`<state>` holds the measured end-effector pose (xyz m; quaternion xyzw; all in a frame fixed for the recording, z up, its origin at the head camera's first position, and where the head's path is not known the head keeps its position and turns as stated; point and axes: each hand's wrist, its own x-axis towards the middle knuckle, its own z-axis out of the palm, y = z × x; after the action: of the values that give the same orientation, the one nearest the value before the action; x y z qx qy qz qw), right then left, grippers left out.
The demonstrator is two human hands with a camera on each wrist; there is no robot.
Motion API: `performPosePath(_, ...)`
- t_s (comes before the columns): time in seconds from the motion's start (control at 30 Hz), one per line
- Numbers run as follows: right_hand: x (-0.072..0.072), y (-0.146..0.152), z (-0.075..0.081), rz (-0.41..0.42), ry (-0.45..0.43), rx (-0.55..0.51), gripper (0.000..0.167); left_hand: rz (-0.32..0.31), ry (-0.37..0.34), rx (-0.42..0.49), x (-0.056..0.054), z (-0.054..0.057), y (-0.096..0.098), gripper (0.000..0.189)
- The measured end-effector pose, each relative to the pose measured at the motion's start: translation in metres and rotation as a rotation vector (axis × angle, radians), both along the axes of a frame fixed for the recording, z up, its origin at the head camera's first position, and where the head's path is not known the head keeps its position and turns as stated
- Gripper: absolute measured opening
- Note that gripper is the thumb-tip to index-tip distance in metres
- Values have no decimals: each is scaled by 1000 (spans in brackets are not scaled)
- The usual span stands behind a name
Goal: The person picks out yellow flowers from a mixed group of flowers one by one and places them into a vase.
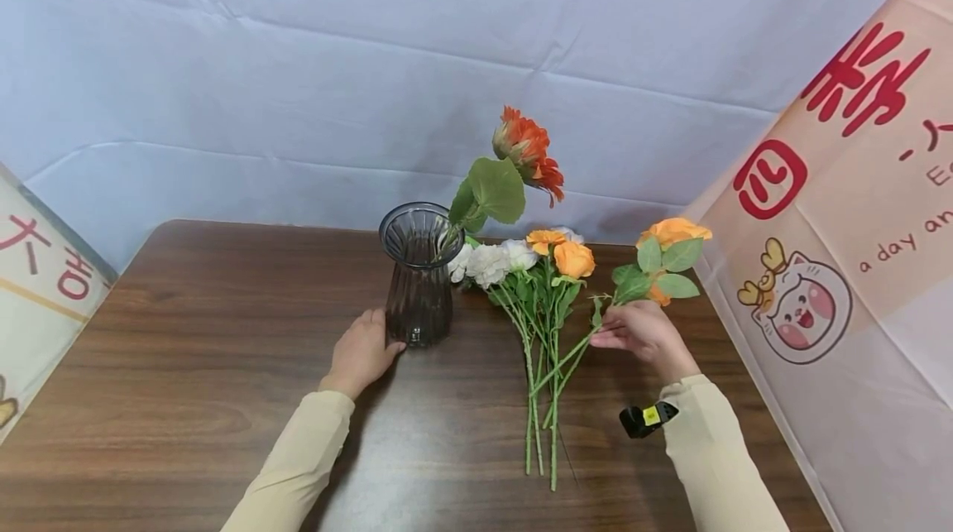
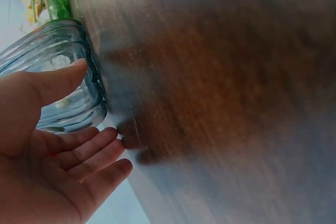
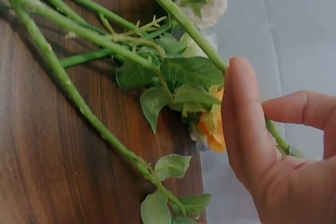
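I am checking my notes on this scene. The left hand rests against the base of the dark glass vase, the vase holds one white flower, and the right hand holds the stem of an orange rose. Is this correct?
One detail is wrong: the flower in the vase is orange, not white, as the head view shows. The left hand does rest against the vase's base, and the right hand holds the orange rose by its stem.

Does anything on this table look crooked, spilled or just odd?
Nothing is spilled or broken. The one lopsided thing is the orange flower in the dark ribbed glass vase: its stem leans far right, so the bloom hangs outside the rim. The left hand rests against the vase; the right hand pinches an orange rose stem.
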<state>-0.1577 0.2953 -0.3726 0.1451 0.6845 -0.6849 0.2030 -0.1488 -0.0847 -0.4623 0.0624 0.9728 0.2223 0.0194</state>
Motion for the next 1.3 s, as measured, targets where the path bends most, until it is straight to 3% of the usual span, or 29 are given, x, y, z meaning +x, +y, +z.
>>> performPosePath(0.37,8,-9,3,50,19,-126,15,-2,3,9,1,-1,-1,61)
performPosePath(0.63,12,-16,4,30,10,-198,18,-5,5,7,1,-1,-1,61)
performPosePath(1.03,10,-20,8,75,64,-350,34,-2,16,16,1,-1,-1,61)
performPosePath(1.3,9,-22,18,98,91,-405,36,-4,15,14,1,-1,-2,61)
